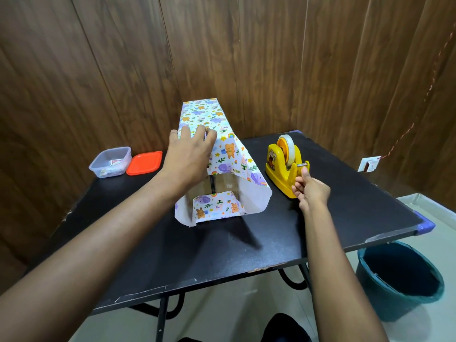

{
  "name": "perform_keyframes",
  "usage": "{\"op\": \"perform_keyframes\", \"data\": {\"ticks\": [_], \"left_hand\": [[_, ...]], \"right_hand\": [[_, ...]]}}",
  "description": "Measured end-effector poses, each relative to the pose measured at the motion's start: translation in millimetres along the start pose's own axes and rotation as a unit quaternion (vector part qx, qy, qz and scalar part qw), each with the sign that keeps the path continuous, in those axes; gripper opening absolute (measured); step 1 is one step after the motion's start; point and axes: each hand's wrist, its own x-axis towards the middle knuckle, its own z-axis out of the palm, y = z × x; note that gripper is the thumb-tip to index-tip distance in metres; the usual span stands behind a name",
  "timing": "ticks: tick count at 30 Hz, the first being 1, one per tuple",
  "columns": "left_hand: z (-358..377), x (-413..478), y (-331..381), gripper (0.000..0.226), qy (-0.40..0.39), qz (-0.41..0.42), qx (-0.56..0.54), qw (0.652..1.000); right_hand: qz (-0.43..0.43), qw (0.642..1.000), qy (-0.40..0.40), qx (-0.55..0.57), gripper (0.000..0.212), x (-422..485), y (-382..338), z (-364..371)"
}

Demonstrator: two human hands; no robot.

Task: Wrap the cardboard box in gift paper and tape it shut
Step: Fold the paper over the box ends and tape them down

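The person appears as two long bare forearms and two bare hands; the left forearm [111, 230] is uncovered from the lower frame edge up to the wrist, looking broad where it lies nearest the camera; the left hand [190, 154] shows its back, knuckles and bare fingers; the right forearm [333, 267] is likewise uncovered along all its visible length; the right hand [312, 191] shows a short thumbnail; low in the view sits a rounded black shape [283, 327], perhaps dark clothing or footwear; which cannot be told.
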Motion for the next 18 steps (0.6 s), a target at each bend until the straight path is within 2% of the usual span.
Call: {"op": "perform_keyframes", "data": {"ticks": [2, 4, 6, 9, 11, 13, 15, 18], "left_hand": [[0, 3, -4, 0.074, -0.009, 0.012, 0.006, 1.0], [0, 7, -8, 0.083, -0.012, 0.028, 0.022, 0.999], [0, 9, -10, 0.086, -0.013, 0.037, 0.037, 0.999], [-1, 9, -11, 0.086, -0.008, 0.042, 0.044, 0.998], [-2, 8, -12, 0.087, -0.004, 0.042, 0.04, 0.998], [0, 8, -14, 0.088, -0.001, 0.044, 0.037, 0.998], [1, 8, -14, 0.089, -0.004, 0.045, 0.037, 0.998], [-1, 9, -13, 0.089, 0.0, 0.04, 0.034, 0.999]], "right_hand": [[0.011, 0.999, -0.03, 0.022, 0.023, -7, 2, -7], [-0.021, 0.998, -0.053, -0.009, 0.019, -17, 0, -15], [-0.109, 0.991, -0.064, -0.045, 0.018, -31, -7, -21], [-0.276, 0.953, -0.077, -0.094, 0.017, -64, -26, -25], [-0.324, 0.934, -0.121, -0.091, 0.014, -92, -35, -21], [-0.312, 0.925, -0.206, -0.066, 0.015, -121, -37, -16], [-0.261, 0.918, -0.295, -0.044, 0.015, -142, -33, -11], [-0.168, 0.918, -0.36, 0.009, 0.017, -162, -25, -2]]}}
